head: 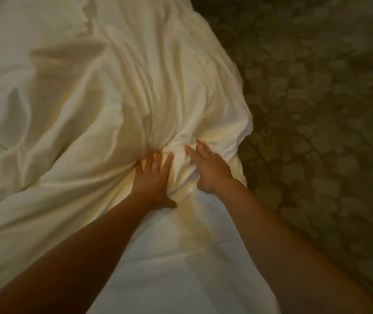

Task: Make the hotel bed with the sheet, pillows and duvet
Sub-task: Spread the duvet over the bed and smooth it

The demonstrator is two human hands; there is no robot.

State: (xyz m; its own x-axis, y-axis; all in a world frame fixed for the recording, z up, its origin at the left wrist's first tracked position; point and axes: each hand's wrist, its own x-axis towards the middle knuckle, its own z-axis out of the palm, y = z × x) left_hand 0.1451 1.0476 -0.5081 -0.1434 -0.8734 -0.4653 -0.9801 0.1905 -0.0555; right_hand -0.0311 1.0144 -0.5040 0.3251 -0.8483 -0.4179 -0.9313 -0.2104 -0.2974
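The white duvet (117, 91) lies heaped in long creases across the bed, bunched at the edge beside the patterned carpet (316, 109). A smooth white sheet (169, 264) shows nearer. The left hand (153, 181) and right hand (208, 171) press on the bunch, fingers (157, 160) straight and released.

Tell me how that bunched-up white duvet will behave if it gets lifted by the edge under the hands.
Likely floppy: the duvet lies in deep soft folds and dents under the left hand and right hand. Probably light for its bulk, being puffy. It may slide over the smooth sheet.
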